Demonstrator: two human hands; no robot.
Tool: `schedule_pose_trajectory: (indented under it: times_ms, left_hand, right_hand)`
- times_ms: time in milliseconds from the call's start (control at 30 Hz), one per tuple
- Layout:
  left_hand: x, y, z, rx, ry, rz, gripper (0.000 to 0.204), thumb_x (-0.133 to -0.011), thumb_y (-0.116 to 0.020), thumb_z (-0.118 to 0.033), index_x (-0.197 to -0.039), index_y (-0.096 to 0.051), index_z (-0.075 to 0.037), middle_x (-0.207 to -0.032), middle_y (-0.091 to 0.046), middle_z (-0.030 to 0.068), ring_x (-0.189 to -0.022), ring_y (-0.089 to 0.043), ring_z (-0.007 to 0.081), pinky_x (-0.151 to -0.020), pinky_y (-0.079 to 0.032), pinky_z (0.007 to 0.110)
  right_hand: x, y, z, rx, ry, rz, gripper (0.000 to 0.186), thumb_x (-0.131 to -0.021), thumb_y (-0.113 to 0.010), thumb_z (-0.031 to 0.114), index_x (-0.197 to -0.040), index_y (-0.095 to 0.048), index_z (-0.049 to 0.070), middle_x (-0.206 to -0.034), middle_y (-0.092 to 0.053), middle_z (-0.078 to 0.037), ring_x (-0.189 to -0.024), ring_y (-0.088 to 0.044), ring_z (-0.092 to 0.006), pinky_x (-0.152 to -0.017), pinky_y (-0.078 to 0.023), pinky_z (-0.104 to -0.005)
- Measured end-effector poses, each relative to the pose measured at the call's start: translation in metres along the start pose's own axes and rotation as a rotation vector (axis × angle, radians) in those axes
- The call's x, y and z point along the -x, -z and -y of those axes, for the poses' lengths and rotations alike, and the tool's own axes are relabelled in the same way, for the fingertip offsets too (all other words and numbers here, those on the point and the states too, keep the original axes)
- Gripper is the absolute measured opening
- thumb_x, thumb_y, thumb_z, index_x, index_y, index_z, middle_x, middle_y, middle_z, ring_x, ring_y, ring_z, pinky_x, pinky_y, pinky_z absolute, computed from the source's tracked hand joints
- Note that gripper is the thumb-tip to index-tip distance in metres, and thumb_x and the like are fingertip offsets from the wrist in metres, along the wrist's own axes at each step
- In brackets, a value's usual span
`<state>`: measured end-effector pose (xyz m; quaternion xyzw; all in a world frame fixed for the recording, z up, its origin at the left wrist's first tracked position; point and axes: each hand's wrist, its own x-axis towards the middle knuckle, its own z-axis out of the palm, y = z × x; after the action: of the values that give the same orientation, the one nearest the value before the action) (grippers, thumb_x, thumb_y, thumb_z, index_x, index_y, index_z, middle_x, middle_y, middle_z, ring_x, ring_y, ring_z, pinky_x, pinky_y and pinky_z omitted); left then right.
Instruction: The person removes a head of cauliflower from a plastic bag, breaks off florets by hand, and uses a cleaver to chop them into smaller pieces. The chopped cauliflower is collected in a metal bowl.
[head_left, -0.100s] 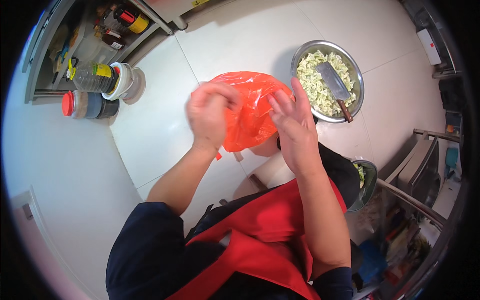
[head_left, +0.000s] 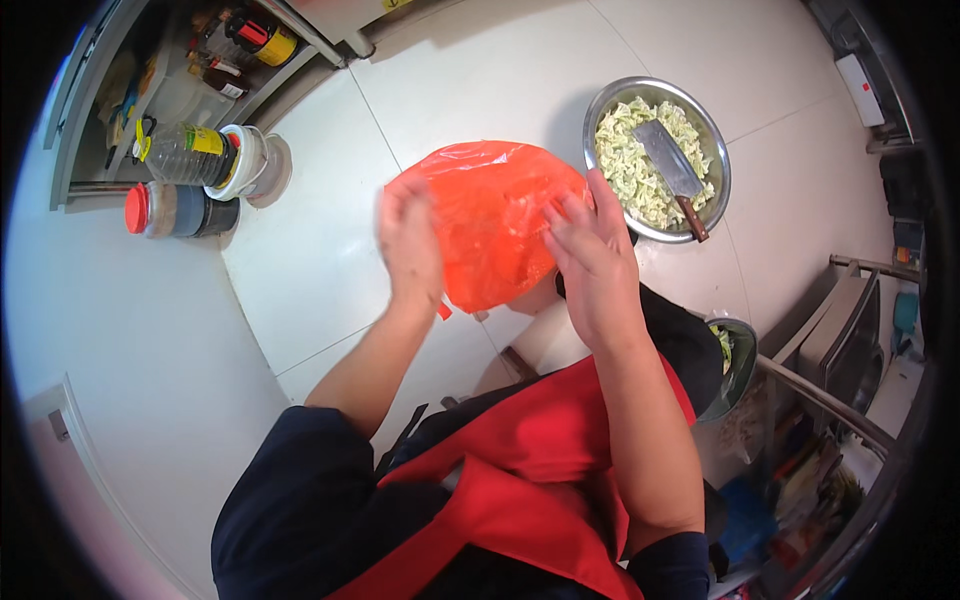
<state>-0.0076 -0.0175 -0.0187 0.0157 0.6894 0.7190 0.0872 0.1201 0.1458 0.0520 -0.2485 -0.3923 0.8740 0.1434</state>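
In front of me is an orange-red plastic bag, spread into a rounded, wrinkled shape; what lies inside or beneath it is hidden. At the bag's left edge my left hand is smeared by motion, and its grip does not show. My right hand is at the bag's right side, fingers apart, the fingertips against or just over the plastic. To the right of the bag stands a steel basin of chopped cabbage. A cleaver with a wooden handle lies on the cabbage, its handle across the rim.
A lined bin with green scraps stands by my right leg. At the left, a clear oil jug, a red-lidded jar and a white bucket sit beside an open cabinet with bottles. A metal rack runs along the right.
My left hand has shifted slightly left, to the bag's edge, uncovering more of the bag. The bag looks fuller and smoother at its left side. My right hand has barely moved.
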Motion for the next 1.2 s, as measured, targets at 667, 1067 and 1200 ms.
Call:
schedule_pose_trajectory:
  times_ms: [667, 1067, 1200]
  left_hand:
    - [-0.066, 0.021, 0.152, -1.226, -0.068, 0.392, 0.024, -0.097, -0.06, -0.023, -0.099, -0.076, -0.007, -0.088, -0.077, 0.0148, -0.08, -0.075, 0.0305, -0.071, -0.057, 0.045]
    - [-0.022, -0.105, 0.075, -1.17, -0.257, 1.13, 0.036, -0.101, -0.057, -0.015, -0.133, -0.072, -0.01, -0.126, -0.077, 0.0117, -0.112, -0.075, 0.0279, -0.093, -0.061, 0.042]
    - [-0.024, -0.159, 0.128, -1.213, -0.245, 1.081, 0.036, -0.101, -0.057, -0.015, -0.134, -0.071, -0.009, -0.126, -0.077, 0.0118, -0.112, -0.075, 0.0276, -0.093, -0.061, 0.041]
  right_hand:
    - [0.029, 0.034, 0.028, 0.423, 0.211, -0.546, 0.031, -0.105, -0.06, 0.007, -0.133, -0.064, -0.006, -0.108, -0.074, -0.01, -0.076, -0.066, -0.0103, -0.067, -0.051, -0.0266]
    - [0.044, 0.031, 0.051, 0.233, 0.027, -0.636, 0.015, -0.111, -0.055, 0.012, -0.118, -0.063, 0.0, -0.085, -0.074, -0.012, -0.072, -0.071, -0.019, -0.068, -0.057, -0.0294]
    - [0.046, 0.039, 0.028, 0.216, 0.085, -0.454, 0.012, -0.11, -0.058, 0.018, -0.115, -0.064, 0.008, -0.077, -0.074, -0.011, -0.061, -0.07, -0.0145, -0.045, -0.036, -0.0207]
